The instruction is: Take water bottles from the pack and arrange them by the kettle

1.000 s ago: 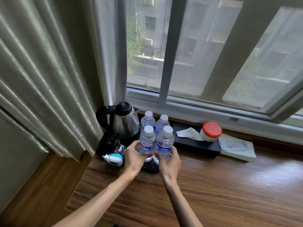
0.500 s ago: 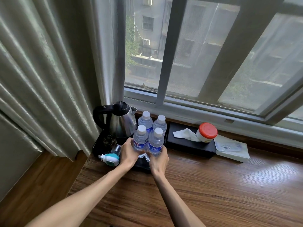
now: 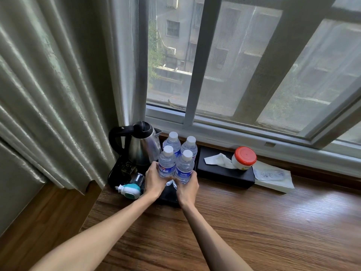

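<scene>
You are standing at a brown wood-grain desk under a window, and a black tray is sitting at its back left corner. On that tray a steel electric kettle with a black handle and lid is standing upright, and four clear plastic water bottles with white caps are clustering just to its right in two rows. Your left hand is wrapping the near-left bottle low on its body, and your right hand is gripping the near-right bottle the same way; the two are touching each other. The far pair is standing unheld behind them. You seem to be at the squaring-up step, late in the task. Next, you will likely need to let go gently so neither bottle tips
</scene>
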